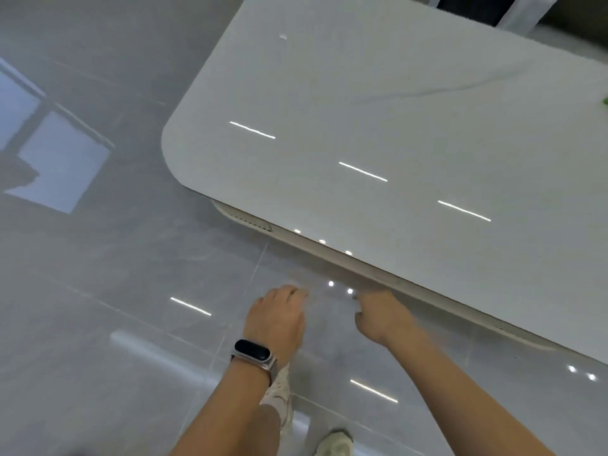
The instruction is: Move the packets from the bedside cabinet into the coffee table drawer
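Observation:
The coffee table (378,110) has a glossy white top with rounded corners and fills the upper right. Its drawer front (329,250) runs as a pale strip under the near edge and looks closed. My left hand (279,319), with a black band on the wrist, hovers over the floor just short of the table, fingers relaxed and blurred, holding nothing. My right hand (383,315) reaches the lower edge of the drawer front with curled fingers; their tips are hidden behind the hand. No packets are in view.
Grey glossy floor tiles (115,258) spread to the left and below, mirroring a window and ceiling lights. My pale shoes (335,444) stand near the bottom edge. A dark object (473,8) sits beyond the table's far end. A green scrap (604,103) shows at the right edge.

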Tool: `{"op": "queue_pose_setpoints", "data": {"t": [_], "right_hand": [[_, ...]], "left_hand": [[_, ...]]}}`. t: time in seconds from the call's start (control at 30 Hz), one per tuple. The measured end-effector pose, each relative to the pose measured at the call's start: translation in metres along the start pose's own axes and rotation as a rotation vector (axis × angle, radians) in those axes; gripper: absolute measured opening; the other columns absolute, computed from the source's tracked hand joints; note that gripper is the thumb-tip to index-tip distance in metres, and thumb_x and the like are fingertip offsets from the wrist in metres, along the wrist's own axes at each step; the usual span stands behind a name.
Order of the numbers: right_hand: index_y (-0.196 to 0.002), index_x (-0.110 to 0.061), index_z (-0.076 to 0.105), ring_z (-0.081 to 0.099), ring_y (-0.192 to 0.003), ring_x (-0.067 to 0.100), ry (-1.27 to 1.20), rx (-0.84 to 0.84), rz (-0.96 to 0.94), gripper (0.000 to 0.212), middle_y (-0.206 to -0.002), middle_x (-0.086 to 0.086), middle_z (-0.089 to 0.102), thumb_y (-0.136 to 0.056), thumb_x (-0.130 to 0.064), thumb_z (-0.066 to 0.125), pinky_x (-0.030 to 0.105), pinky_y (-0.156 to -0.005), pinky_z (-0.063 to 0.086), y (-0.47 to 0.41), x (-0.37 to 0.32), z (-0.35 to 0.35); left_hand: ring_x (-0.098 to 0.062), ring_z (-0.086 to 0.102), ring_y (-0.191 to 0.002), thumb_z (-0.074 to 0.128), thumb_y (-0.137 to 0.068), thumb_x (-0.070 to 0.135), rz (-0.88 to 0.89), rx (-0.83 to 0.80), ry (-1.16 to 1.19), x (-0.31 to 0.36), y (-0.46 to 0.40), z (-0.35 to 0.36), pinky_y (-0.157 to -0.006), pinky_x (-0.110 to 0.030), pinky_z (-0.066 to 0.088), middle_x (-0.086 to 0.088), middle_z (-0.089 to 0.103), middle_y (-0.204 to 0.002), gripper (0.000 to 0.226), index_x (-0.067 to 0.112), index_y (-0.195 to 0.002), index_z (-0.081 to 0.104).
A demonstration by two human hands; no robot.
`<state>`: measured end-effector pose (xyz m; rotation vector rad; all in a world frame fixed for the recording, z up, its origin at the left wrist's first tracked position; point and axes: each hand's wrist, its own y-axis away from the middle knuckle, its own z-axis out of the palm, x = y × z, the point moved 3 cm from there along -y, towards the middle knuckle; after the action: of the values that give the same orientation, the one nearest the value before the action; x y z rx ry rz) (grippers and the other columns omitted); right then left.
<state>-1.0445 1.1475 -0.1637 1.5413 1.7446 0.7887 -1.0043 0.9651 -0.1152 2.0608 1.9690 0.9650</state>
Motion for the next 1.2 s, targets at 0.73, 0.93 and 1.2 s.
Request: {"op": "queue_pose_setpoints", "data": {"t": [0.73,0.93,1.2], "right_hand": [[-0.15,-0.029,0.019,0.021,-0.141,0.026,0.264,0.23,-0.624,0.077,-0.154,0.0,0.026,-0.085,-0.039,0.057,0.035,-0.111,0.03,0.275,-0.481,-0.294],[-0.152,-0.028,0.014,0.02,-0.142,0.028,0.439,0.228,-0.755,0.077,-0.157,0.0,0.021,-0.088,-0.04,0.055,0.039,-0.114,0.026,0.249,-0.62,-0.31],[-0.152,-0.021,0.016,0.029,-0.137,0.029,0.776,0.156,-1.1,0.068,-0.152,0.005,0.03,-0.094,-0.04,0.048,0.036,-0.104,0.039,0.271,-0.865,-0.266]], "left_hand": [[-0.02,0.025,-0.141,0.041,-0.096,0.04,-0.582,0.228,0.184,-0.256,0.304,-0.381,-0.109,-0.034,0.033,0.003,0.014,-0.158,0.063,0.028,-0.152,0.015],[-0.022,0.03,-0.139,0.042,-0.095,0.045,-0.789,0.212,0.327,-0.363,0.346,-0.409,-0.109,-0.035,0.034,0.002,0.02,-0.157,0.068,0.03,-0.152,0.01],[-0.024,0.037,-0.135,0.043,-0.096,0.041,-1.22,0.413,0.648,-0.481,0.481,-0.404,-0.105,-0.037,0.04,-0.001,0.03,-0.153,0.061,0.028,-0.151,0.019]]}}
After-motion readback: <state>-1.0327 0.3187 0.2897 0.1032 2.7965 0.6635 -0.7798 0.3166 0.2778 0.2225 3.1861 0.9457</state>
